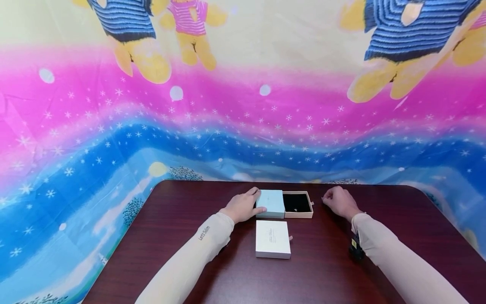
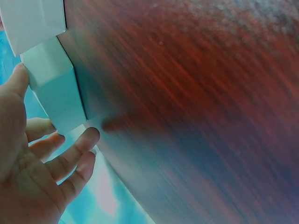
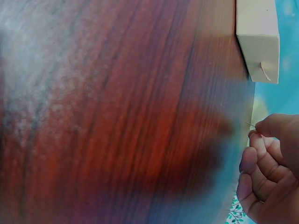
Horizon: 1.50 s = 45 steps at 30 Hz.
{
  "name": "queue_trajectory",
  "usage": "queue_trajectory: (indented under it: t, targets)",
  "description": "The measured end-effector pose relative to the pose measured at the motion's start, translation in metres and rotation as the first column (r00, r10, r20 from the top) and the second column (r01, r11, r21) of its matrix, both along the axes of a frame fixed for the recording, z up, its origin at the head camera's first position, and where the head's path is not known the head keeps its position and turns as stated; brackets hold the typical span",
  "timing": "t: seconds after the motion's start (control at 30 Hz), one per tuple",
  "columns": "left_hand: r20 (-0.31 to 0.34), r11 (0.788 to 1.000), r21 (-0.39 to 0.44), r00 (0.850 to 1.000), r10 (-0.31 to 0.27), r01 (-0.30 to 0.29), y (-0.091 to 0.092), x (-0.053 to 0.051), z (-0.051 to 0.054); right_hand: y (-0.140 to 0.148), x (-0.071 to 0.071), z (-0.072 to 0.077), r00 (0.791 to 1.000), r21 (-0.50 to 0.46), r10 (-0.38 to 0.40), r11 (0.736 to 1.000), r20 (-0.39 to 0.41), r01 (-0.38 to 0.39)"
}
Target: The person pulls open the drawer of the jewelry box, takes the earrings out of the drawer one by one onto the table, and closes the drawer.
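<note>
My left hand [image 1: 243, 207] holds the left end of a light blue box sleeve [image 1: 270, 202], thumb at the near side and fingers at the far side; the left wrist view shows the sleeve [image 2: 58, 98] between them. A cream drawer [image 1: 298, 216] with black lining [image 1: 294, 202] sticks out of the sleeve to the right. On the lining lies a tiny, shiny, star-like piece [image 1: 295, 210]. To the right of the drawer, apart from it, is my right hand [image 1: 339, 202]. Its thumb and forefinger pinch a thin, pin-like piece [image 3: 250, 124], too small to name surely.
A white box [image 1: 272, 238] with faint print and a small pull tab [image 1: 290, 238] lies nearer to me, just in front of the blue box. The dark red-brown table [image 1: 171, 253] has rounded far corners. A printed cloth [image 1: 243, 126] hangs behind it.
</note>
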<state>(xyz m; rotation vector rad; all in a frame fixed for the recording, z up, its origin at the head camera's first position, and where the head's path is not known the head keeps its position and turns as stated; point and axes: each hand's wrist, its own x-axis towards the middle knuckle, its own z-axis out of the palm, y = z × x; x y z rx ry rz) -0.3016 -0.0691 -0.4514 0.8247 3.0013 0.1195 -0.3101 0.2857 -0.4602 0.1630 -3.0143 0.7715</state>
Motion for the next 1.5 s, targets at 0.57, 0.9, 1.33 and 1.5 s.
queue_trajectory:
  t: [0.57,0.9,1.33,1.5]
  targets:
    - [-0.006,1.000,-0.004,1.000,-0.008,0.008,-0.0005,-0.0001,-0.0002,0.0033,-0.0003,-0.0014,1.000,0.019,-0.012,1.000,0.019,0.011]
    - [-0.003,1.000,-0.001,1.000,-0.007,0.007,-0.0008,-0.0003,-0.0015,0.0042,-0.0004,-0.0024,1.000,0.021,-0.009,1.000,0.021,0.009]
    - [-0.004,1.000,0.007,1.000,-0.011,0.011,-0.0014,-0.0002,-0.0013,0.0042,0.0009,-0.0015,0.999,0.029,-0.008,1.000,0.035,0.007]
    - [-0.009,1.000,0.008,1.000,-0.013,0.013,-0.0016,-0.0005,-0.0027,0.0047,0.0014,-0.0024,0.999,0.024,-0.010,1.000,0.037,0.009]
